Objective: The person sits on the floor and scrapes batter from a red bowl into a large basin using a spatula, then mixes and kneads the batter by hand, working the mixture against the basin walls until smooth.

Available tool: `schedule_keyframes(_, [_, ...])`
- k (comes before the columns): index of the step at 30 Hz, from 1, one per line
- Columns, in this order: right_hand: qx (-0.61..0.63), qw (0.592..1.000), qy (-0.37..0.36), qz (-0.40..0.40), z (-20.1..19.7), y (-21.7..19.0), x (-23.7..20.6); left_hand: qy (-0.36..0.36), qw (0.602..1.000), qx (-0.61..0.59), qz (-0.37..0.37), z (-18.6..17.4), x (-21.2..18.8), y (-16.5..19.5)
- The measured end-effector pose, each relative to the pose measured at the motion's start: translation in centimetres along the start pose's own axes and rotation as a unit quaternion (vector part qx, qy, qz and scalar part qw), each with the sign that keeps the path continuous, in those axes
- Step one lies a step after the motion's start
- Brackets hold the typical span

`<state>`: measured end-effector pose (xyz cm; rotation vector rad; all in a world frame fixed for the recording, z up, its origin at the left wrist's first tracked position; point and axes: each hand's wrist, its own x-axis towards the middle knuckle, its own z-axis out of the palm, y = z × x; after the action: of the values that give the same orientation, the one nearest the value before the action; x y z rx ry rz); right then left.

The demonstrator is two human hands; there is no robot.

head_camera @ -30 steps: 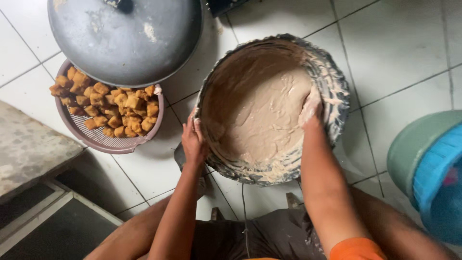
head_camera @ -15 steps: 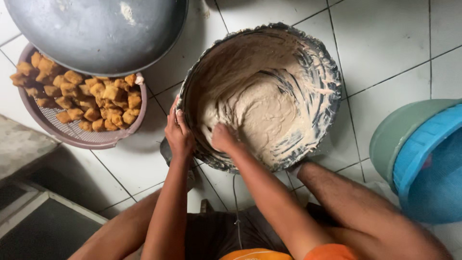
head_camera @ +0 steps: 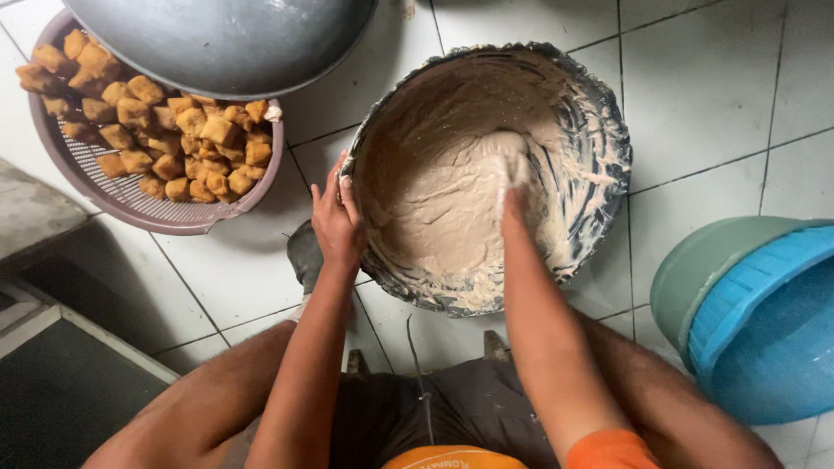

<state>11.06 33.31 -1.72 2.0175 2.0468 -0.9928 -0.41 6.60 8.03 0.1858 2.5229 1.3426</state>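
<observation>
A big round basin (head_camera: 599, 113), smeared inside, stands on the tiled floor and holds pale thick batter (head_camera: 443, 217). My left hand (head_camera: 335, 221) grips the basin's near left rim. My right hand (head_camera: 514, 178) is down in the batter at the middle, coated in it, so its fingers are hard to make out. Both forearms reach forward from my lap.
A pink perforated basket (head_camera: 130, 204) of fried golden cubes (head_camera: 165, 130) sits at the upper left, partly under a grey metal pan (head_camera: 226, 39). A green tub with a blue basket (head_camera: 756, 321) inside stands at the right. A dark step lies at lower left.
My right hand swept from the basin's right wall to the near left side, then back to the middle of the batter. The left hand stayed on the rim.
</observation>
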Motion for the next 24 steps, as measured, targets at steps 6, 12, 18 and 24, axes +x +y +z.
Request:
schedule_keyframes(6, [-0.144, 0.946, -0.139, -0.255, 5.7, -5.9, -7.0, -0.006, 0.999, 0.032, -0.008, -0.1, 0.1, 0.0])
schedule_keyframes(12, [-0.08, 0.845, -0.231, -0.476, 5.9, -1.5, -12.9, 0.0, 0.999, 0.043, 0.018, -0.3, 0.5, 0.2])
schedule_keyframes(18, [-0.231, 0.906, -0.174, -0.308, 0.5, 0.0, -5.0, -0.024, 0.997, 0.044, -0.051, -0.3, 0.4, -0.1])
schedule_keyframes(24, [-0.087, 0.946, -0.053, -0.307, -0.8, -5.5, -1.7, -0.007, 0.999, 0.031, -0.011, -0.4, 0.6, -0.3])
